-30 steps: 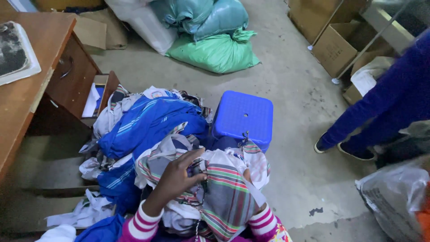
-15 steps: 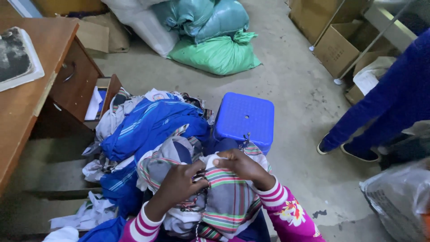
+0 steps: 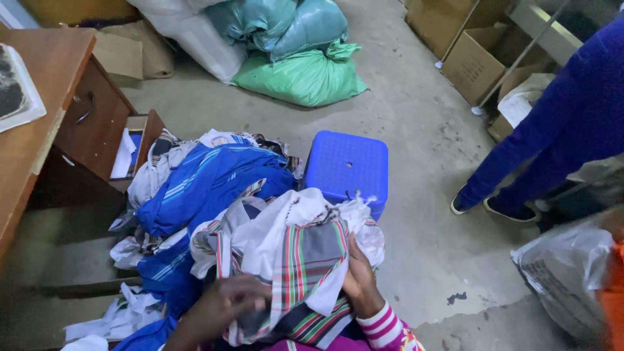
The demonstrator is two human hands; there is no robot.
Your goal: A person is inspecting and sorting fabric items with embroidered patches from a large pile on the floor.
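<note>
Striped cloth, red, green and grey with white lining, sits bunched in the person's lap at the bottom of the head view: this striped garment (image 3: pixel 299 273) is what both hands are working on. It looks only partly gathered, the folds loose and uneven, nothing squared off yet. Behind it a heap of blue and white clothes (image 3: pixel 195 188) lies tumbled on the floor beside the wooden desk (image 3: pixel 39 149), unsorted as far as I can see.

The left hand (image 3: pixel 224 305) is blurred, fingers curled down onto the striped fabric near its lower edge; whether it pinches or just presses I cannot tell. The right hand (image 3: pixel 359 276) grips the garment's right side, fingers closed into the cloth.

Just beyond stands a blue plastic stool (image 3: pixel 348 166), and green sacks (image 3: pixel 299 75) rest farther back.
</note>
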